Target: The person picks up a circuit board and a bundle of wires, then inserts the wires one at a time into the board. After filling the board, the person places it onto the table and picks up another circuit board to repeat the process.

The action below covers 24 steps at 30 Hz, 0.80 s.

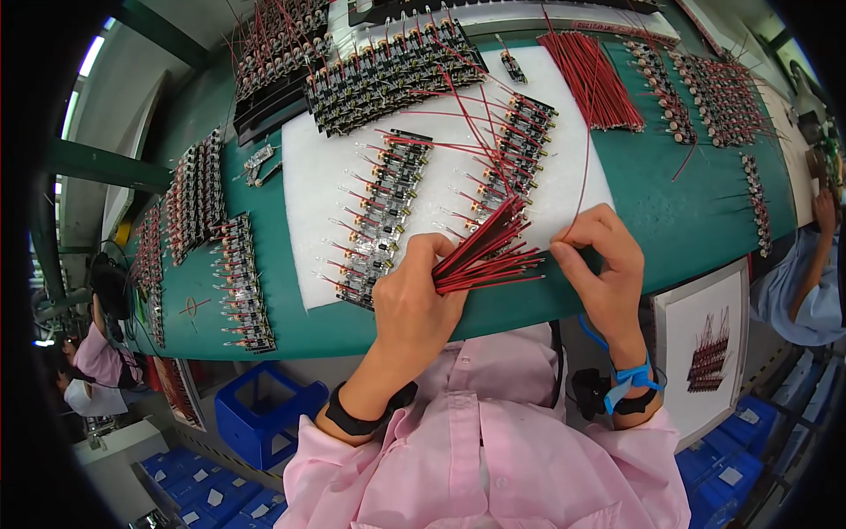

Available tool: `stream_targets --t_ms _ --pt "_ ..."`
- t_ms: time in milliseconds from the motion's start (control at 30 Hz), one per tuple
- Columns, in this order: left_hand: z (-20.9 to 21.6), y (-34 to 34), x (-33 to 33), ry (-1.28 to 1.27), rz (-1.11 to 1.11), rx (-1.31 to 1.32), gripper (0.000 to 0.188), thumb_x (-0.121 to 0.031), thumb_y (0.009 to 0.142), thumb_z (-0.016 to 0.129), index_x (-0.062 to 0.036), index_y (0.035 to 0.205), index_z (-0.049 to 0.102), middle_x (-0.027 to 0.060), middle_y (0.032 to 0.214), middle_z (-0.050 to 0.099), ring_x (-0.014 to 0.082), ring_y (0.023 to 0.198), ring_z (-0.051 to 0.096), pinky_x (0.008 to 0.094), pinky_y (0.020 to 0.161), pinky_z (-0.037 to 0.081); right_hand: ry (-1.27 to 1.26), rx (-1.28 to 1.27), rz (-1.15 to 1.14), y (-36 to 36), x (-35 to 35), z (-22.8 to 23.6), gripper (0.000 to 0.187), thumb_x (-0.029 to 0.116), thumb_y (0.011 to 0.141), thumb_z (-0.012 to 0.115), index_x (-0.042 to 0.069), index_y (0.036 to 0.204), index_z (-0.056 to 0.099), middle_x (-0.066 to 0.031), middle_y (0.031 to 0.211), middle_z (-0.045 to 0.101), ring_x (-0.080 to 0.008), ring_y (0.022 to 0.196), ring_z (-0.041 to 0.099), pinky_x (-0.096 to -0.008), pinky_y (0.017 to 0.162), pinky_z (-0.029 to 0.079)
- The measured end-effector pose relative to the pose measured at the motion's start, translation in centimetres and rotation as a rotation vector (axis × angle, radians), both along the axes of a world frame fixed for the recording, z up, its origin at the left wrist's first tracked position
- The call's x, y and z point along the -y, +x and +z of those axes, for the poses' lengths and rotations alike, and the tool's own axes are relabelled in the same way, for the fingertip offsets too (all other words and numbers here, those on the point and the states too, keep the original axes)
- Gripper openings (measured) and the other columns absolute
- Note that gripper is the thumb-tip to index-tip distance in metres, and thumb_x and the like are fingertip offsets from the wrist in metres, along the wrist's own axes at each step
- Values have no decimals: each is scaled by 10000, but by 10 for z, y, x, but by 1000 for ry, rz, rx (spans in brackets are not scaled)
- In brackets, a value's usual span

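Observation:
My left hand (411, 298) is closed around a bundle of red wires (485, 249), their ends fanning out to the right. Close beside it, my right hand (610, 271) pinches one thin red wire (585, 181) between thumb and fingertips; the wire runs upward from the fingers. Beyond both hands, two strips of small black circuit boards lie on a white foam sheet (304, 251). The left strip (392, 198) has short red wires along its edge. Over the right strip (520, 145), several longer red wires lie crosswise.
A big stack of circuit boards (388, 84) sits at the foam's far edge, near a loose pile of red wires (592, 84). More board strips (242, 282) and wired boards (718, 97) lie on the green tabletop (661, 189). A blue stool (256, 410) stands below left.

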<state>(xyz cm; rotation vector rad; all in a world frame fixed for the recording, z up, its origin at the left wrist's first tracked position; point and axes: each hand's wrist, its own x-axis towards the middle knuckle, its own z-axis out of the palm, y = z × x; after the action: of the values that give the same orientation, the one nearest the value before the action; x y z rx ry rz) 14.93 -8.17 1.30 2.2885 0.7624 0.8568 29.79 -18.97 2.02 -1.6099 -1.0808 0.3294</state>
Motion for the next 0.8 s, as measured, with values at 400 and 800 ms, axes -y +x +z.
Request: stream_targets --t_ms 400,800 --pt "8 -18 10 -673 -134 315 176 -29 681 591 -38 680 415 -25 558 408 29 472 367 166 414 293 -41 104 352 13 -35 1 91 -28 615 584 -12 697 547 -45 656 432 -136 599 429 -226 523 349" --pt "2 -20 8 -787 -166 343 197 -116 715 566 -45 687 385 -26 525 370 25 407 312 157 360 242 -124 135 435 20 -37 3 117 -21 591 591 7 701 560 -49 637 418 -158 586 427 -255 499 339"
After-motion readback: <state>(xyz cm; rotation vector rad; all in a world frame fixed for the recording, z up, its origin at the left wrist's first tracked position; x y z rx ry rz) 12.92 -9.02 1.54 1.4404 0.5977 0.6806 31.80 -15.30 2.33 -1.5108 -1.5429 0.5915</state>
